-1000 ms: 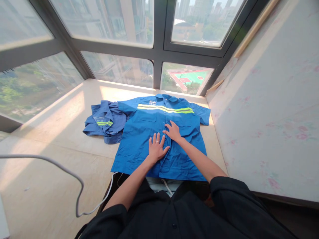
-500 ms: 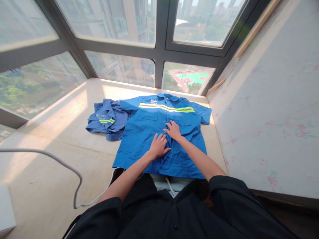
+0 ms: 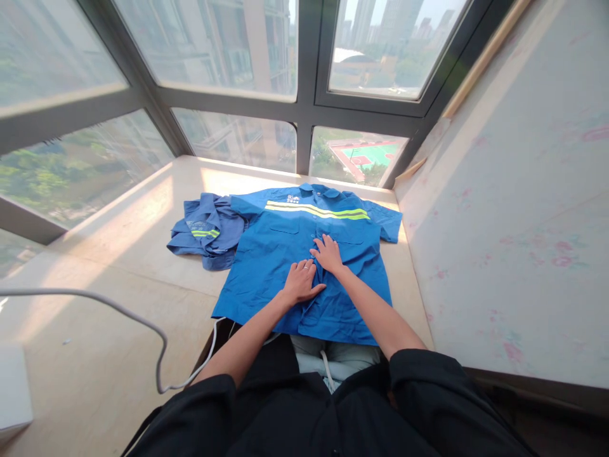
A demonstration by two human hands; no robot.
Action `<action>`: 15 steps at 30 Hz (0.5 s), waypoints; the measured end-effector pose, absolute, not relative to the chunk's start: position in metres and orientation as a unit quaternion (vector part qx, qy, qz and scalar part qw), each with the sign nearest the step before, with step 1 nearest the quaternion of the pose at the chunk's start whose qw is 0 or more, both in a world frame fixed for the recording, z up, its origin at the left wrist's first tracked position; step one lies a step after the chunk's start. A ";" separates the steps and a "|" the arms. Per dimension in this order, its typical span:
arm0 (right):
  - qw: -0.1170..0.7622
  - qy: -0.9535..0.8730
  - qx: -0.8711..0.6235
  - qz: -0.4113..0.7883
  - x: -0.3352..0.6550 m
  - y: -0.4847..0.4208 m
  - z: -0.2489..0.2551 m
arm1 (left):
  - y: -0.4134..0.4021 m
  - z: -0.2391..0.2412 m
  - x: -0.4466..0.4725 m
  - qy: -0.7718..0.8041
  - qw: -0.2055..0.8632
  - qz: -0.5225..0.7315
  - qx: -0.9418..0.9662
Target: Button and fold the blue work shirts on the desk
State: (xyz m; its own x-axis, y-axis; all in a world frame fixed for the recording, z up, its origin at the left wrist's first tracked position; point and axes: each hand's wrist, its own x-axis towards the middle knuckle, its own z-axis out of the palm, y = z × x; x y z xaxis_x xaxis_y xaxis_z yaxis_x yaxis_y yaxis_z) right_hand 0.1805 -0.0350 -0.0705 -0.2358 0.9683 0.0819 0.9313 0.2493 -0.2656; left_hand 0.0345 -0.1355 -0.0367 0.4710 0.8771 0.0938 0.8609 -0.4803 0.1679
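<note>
A blue short-sleeved work shirt [image 3: 266, 266] lies spread front side up, its collar toward the window and its hem at the near edge of the sill. Yellow-green reflective stripes cross its chest, with a white print above them. My left hand [image 3: 302, 282] rests flat on the lower front beside the button placket, fingers spread, a ring on one finger. Slightly farther up, my right hand [image 3: 329, 255] lies on the placket below the chest pocket, its fingers apart. Cloth is wrinkled around both hands. Neither holds anything that I can see.
Left of the shirt sits a crumpled darker blue garment [image 3: 209, 231] with a similar stripe. A grey-white cable [image 3: 137, 317] loops across the pale sill [image 3: 118, 279]. A white box-like object [image 3: 14, 387] stands at the left edge. A floral-papered wall [image 3: 504, 254] bounds the right side, windows the back.
The view has tilted slightly, so the scene sits a little lower. Both hands stay on the shirt front, with barely any shift.
</note>
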 end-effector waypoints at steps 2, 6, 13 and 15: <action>0.117 -0.783 -0.606 0.080 0.181 -0.035 -0.072 | -0.134 -0.037 0.035 0.512 0.047 0.084 0.854; 0.127 -0.784 -0.603 0.082 0.182 -0.035 -0.074 | -0.136 -0.042 0.035 0.515 0.043 0.089 0.851; 0.124 -0.790 -0.588 0.122 0.189 -0.033 -0.076 | -0.136 -0.037 0.037 0.517 0.037 0.073 0.852; 0.118 -0.793 -0.581 0.140 0.193 -0.031 -0.076 | -0.135 -0.036 0.038 0.518 0.039 0.067 0.852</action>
